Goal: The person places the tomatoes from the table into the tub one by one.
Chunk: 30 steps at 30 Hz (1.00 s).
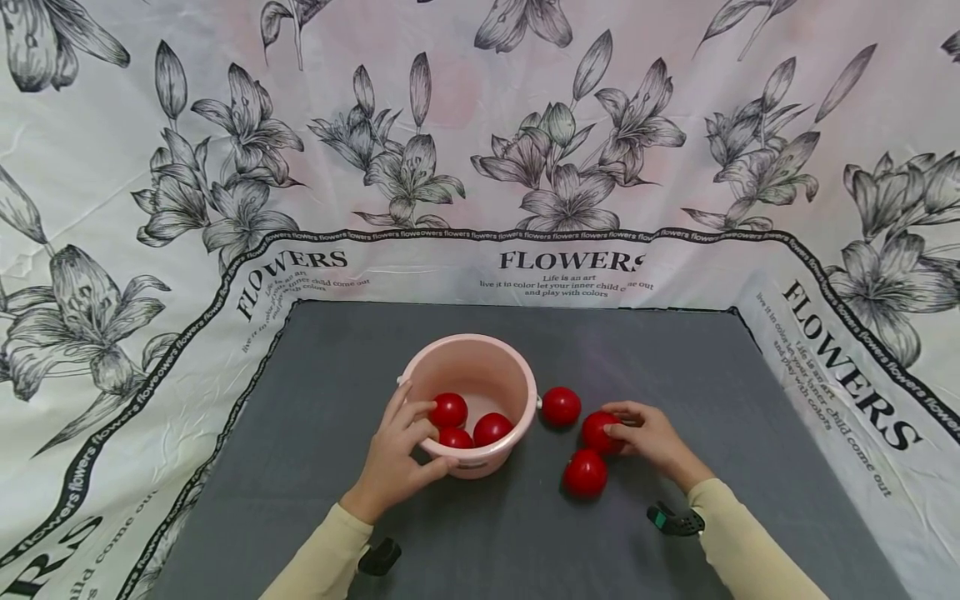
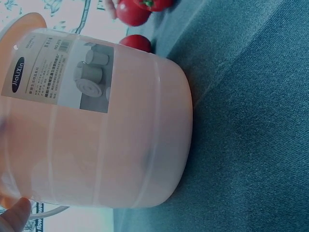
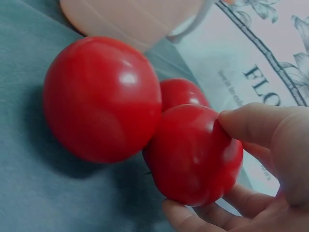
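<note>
A pink plastic bucket (image 1: 474, 367) tilts a little toward me, with three red tomatoes (image 1: 492, 428) inside. My left hand (image 1: 397, 454) holds it by the rim, fingers at the left side and thumb at the front. The left wrist view shows the bucket's side with a printed label (image 2: 58, 70). To the right of the bucket, my right hand (image 1: 654, 435) grips a tomato (image 3: 193, 154) between thumb and fingers. A second tomato (image 1: 585, 473) lies right against it on the near side, and a third tomato (image 1: 560, 407) sits beside the bucket's handle joint.
Dark grey cloth (image 1: 337, 350) covers the work surface. Around it and up behind runs a white sheet (image 1: 420, 271) printed with flowers and lettering. Each wrist wears a black strap (image 1: 675, 520).
</note>
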### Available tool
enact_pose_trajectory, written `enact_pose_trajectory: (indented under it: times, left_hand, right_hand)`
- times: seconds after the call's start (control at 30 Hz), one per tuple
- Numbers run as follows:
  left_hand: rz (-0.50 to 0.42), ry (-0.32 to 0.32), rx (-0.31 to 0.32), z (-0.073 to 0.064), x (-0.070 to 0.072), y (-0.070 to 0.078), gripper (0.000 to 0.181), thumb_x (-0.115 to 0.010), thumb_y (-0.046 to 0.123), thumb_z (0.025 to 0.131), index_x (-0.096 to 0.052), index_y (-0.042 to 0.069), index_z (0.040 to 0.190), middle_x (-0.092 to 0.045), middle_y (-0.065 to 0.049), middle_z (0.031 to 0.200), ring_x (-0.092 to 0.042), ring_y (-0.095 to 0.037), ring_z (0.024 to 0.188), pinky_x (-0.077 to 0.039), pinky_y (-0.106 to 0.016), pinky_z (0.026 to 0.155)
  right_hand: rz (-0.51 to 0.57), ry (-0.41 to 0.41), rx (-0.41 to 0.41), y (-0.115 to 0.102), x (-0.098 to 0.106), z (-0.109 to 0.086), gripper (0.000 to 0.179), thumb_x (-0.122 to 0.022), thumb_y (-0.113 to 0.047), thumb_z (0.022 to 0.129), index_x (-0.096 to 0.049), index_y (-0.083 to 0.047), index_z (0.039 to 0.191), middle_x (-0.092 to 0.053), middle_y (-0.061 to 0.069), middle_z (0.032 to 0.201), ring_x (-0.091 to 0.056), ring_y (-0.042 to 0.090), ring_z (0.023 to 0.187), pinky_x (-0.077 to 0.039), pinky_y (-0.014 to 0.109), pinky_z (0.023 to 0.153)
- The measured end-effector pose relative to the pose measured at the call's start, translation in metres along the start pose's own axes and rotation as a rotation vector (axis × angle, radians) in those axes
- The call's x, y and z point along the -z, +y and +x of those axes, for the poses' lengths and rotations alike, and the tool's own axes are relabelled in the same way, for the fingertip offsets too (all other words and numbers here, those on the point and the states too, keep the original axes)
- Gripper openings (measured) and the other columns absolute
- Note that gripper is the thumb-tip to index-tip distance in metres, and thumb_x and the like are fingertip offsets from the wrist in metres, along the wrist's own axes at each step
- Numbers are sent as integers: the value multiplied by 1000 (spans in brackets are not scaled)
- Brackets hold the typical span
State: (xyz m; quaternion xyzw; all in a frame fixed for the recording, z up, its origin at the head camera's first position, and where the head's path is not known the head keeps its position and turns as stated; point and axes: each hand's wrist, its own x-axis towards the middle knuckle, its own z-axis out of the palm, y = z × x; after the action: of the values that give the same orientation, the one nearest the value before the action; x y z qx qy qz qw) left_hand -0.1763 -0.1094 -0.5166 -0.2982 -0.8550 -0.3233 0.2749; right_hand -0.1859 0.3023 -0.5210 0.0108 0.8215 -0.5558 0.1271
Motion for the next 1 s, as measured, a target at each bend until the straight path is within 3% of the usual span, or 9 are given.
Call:
enact_pose_trajectory:
  times: [0.3,0.53,0.83,1.0]
  left_hand:
    - [-9,-3,0,0,0,0,67,-46,75,92,-71,13,82,-70,-16,119,-47,-46,135,-54,-67,95]
    - [-19,-6,3,0,1,1,67,-47,75,91,-71,13,81,-70,-17,119,-46,-47,136,-53,-68,96]
    - [-19,-2,-2,-1,-1,-1,66,-47,75,92,-71,14,82,-70,-15,120,-47,-46,136,-52,-69,96]
    - [-15,-2,6,-1,0,0,66,-48,75,91,-71,14,83,-69,-15,121,-47,-46,136,-54,-67,96]
  right_hand:
    - [-80,72,-2,-20,30,-4,50,-65,-20,100,-52,3,142,-52,33,143,-64,13,96,-63,33,76]
    - [-107,125,4,-52,50,-1,54,-65,-27,101,-50,0,146,-49,30,146,-61,12,100,-63,28,79]
    - [-115,138,44,-99,54,8,56,-64,-28,101,-48,-3,148,-48,28,148,-59,25,115,-63,25,83]
    - [-99,110,79,-125,47,15,55,-65,-28,101,-49,-5,147,-50,25,147,-59,23,115,-63,24,83]
